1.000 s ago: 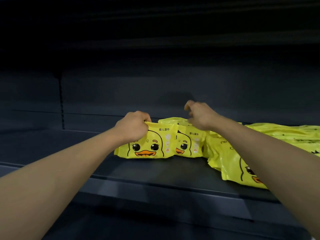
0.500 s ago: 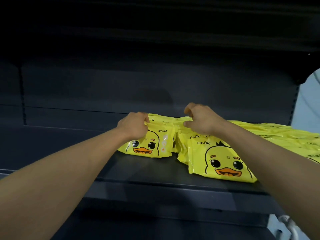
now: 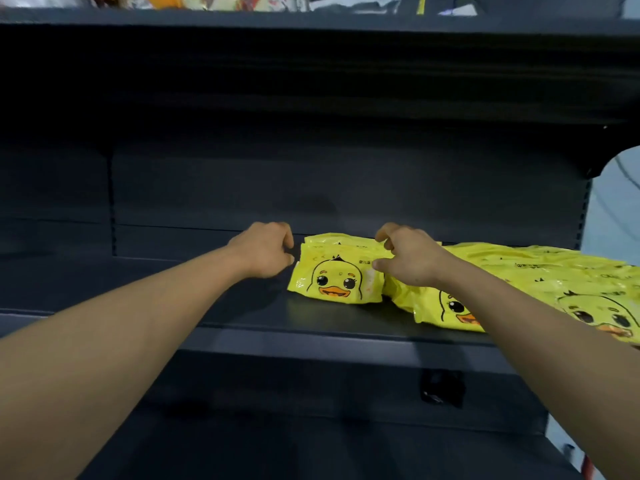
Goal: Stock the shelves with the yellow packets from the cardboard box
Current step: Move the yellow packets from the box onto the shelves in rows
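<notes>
The small yellow packet [image 3: 337,277] with the duck face stands on its long edge at the middle of the frame, on the dark shelf [image 3: 242,317], its printed front turned toward me and more packets standing close behind it. My right hand [image 3: 410,259] sits at its upper right corner, the thumb and forefinger curled in toward the top edge; the grip there looks like a light pinch, though I cannot tell for certain that the fingertips close on the film. My left hand [image 3: 266,251] is just beside the packet's left edge, fingers loosely curled with nothing between them, the fingertips very near the wrapper but seemingly apart from it. To the right, partly hidden under my right forearm, a larger yellow packet [image 3: 446,306] lies tilted against the small one, and beyond it a heap of yellow packets [image 3: 571,282] spreads flat toward the right edge of the frame. The shelf's back panel rises dark behind everything. Along the top of the frame, the shelf above [image 3: 311,19] carries assorted goods, too cropped to name. A small black fitting [image 3: 441,388] sits lower right, below the shelf's front lip.
</notes>
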Motion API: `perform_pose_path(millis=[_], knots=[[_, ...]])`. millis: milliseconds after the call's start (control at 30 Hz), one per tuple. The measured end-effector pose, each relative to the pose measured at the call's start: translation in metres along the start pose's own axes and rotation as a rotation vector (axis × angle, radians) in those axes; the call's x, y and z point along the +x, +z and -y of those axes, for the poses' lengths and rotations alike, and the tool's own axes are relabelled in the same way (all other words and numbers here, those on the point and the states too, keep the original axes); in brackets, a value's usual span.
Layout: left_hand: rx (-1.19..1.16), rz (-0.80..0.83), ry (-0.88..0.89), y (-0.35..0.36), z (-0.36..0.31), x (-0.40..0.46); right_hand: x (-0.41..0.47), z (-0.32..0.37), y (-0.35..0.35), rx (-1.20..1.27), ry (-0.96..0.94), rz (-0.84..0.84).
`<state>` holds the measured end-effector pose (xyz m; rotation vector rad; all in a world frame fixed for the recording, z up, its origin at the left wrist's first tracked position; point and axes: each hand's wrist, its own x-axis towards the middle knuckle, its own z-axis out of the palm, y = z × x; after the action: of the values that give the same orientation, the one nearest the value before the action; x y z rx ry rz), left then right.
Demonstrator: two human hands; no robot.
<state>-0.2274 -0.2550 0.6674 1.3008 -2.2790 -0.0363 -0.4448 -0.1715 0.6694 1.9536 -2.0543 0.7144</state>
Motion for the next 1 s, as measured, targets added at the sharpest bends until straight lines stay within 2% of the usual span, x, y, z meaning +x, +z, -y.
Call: perform_pose_path(millis=[233,433,833,1000], knots=[[-0.086,0.077,0.033,-0.018,0.032,-0.081,-0.063,0.068,0.017,0.015,0.014,0.068],[-0.141,0.176,0.048,-0.003,0.061,-0.151,-0.127,0.113,0.044,0.077,0.073,0.154],[-0.102,0.52,-0.073,0.09,0.116,-0.265,-0.236,0.131,0.159,0.19,0.162,0.496],[-0.082,0.687,-0.174,0.147,0.14,-0.319,-0.288,0.123,0.224,0.243,0.172,0.71]])
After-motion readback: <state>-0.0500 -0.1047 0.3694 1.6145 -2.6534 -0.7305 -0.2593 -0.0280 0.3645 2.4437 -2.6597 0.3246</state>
